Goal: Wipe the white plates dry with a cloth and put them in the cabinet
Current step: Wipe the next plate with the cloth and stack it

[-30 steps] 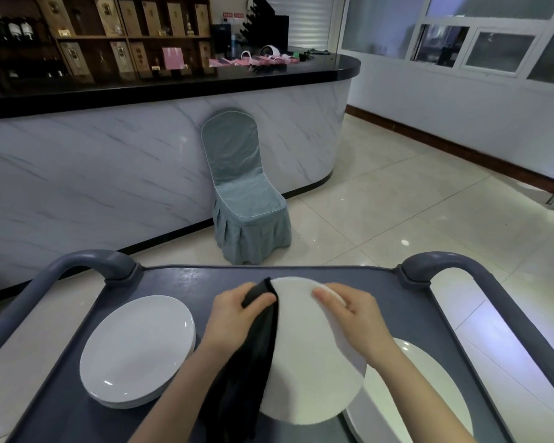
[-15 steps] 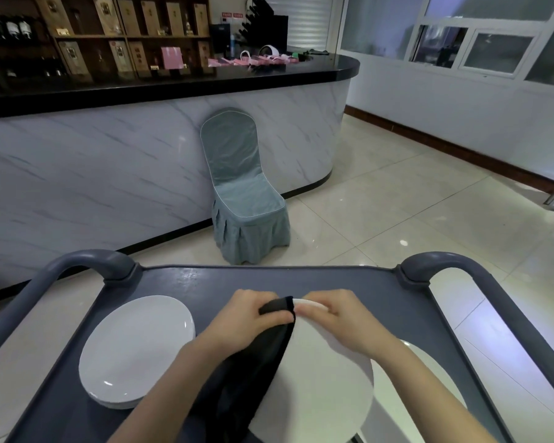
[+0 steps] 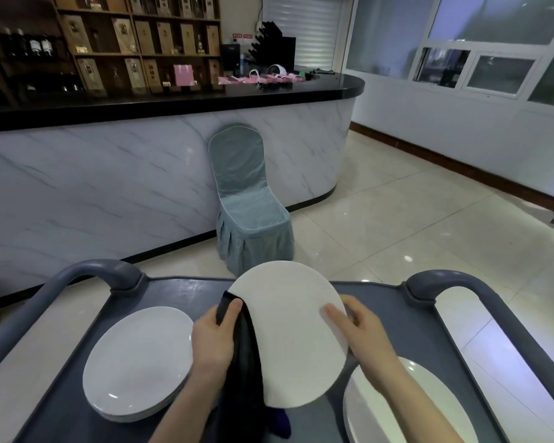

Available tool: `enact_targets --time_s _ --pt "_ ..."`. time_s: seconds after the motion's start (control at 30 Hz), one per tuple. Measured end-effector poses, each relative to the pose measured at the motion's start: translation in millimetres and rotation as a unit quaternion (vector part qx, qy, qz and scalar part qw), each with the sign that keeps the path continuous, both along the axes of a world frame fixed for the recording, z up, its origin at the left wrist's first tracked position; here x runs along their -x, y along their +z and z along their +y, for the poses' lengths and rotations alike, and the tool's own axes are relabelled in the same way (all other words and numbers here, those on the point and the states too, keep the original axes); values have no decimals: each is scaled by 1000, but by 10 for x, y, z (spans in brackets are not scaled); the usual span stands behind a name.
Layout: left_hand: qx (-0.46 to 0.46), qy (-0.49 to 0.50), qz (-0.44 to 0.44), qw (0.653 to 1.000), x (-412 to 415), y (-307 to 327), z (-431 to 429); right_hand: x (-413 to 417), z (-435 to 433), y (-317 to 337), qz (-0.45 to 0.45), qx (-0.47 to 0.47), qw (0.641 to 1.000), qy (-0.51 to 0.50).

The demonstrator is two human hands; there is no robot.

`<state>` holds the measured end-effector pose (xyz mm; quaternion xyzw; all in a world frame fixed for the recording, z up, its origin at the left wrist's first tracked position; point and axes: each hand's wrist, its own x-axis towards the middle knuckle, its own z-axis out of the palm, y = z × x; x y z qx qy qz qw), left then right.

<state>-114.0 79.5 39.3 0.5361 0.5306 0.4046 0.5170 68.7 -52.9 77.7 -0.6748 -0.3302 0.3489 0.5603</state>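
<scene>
I hold a white plate [image 3: 288, 334] tilted up over the grey cart top [image 3: 186, 292], its matte underside facing me. My left hand [image 3: 215, 337] grips a dark cloth [image 3: 245, 356] against the plate's left edge, and the cloth hangs down from there. My right hand [image 3: 359, 327] holds the plate's right rim, thumb on the near face and fingers behind. A stack of white plates [image 3: 138, 359] lies on the cart to the left. Another white plate [image 3: 429, 407] lies at the right, partly hidden by my right forearm.
The cart has raised grey handles at its far left [image 3: 90, 270] and far right [image 3: 445, 279]. Beyond it stands a chair with a grey-blue cover [image 3: 247, 203] against a marble-look bar counter [image 3: 109, 174]. Tiled floor [image 3: 413, 225] stretches to the right.
The held plate rose and tipped more upright, its top rim now above the cart's far edge. My hands moved apart, the left to the left edge and the right to the right rim.
</scene>
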Motion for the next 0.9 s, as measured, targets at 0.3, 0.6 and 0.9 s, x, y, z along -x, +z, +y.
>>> enact_targets --time_s 0.3,0.6,0.9 --pt "-236 -306 93 918 -122 301 105 48 195 244 -287 9 946 152" --pt "-77 -102 47 991 131 -111 -32 179 -12 -11 -54 -20 998 -42" --pt "-108 -304 114 940 89 38 -103 79 83 124 -231 38 955 184"
